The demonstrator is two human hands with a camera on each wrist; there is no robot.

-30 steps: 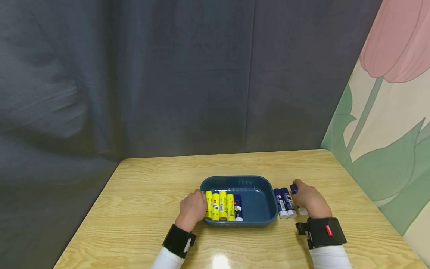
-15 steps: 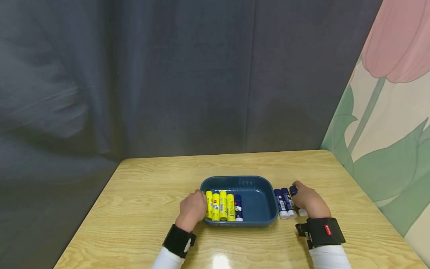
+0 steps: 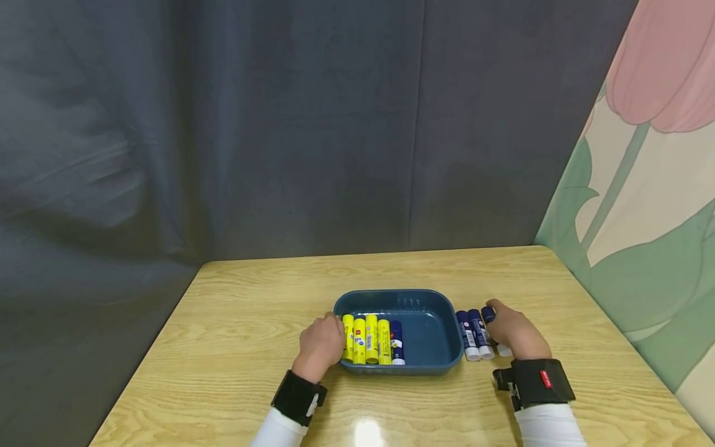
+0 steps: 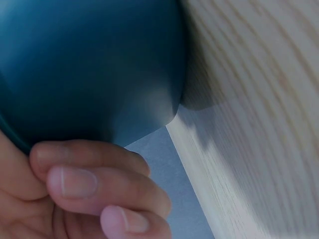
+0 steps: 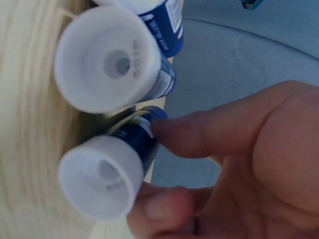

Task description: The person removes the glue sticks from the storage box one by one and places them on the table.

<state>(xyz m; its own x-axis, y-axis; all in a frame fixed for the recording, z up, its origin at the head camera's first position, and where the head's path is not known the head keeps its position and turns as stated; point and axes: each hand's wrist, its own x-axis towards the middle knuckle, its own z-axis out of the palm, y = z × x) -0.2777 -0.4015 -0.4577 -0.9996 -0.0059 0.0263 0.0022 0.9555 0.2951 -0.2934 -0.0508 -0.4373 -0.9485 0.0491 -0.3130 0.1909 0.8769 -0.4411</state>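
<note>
My left hand [image 3: 322, 340] holds the left end of a dark blue rectangular dish [image 3: 430, 338]; the left wrist view has its curled fingers [image 4: 79, 181] against the outer wall. Inside the dish, several yellow glue sticks [image 3: 360, 341] lie side by side on the left, with a navy glue stick [image 3: 397, 343] beside them. My right hand [image 3: 516, 332] pinches another navy glue stick [image 5: 133, 133] between thumb and fingers, its white base towards the wrist camera. Two more navy glue sticks, one nearer the dish [image 3: 467, 335] and one nearer the hand [image 3: 480, 333], lie against the dish's right side.
The wooden table [image 3: 240, 323] runs back to a dark grey curtain [image 3: 307, 155]. To the right stands a wall [image 3: 653, 205] painted with a tulip. Black straps, such as the right wrist's band [image 3: 539, 382], circle both wrists.
</note>
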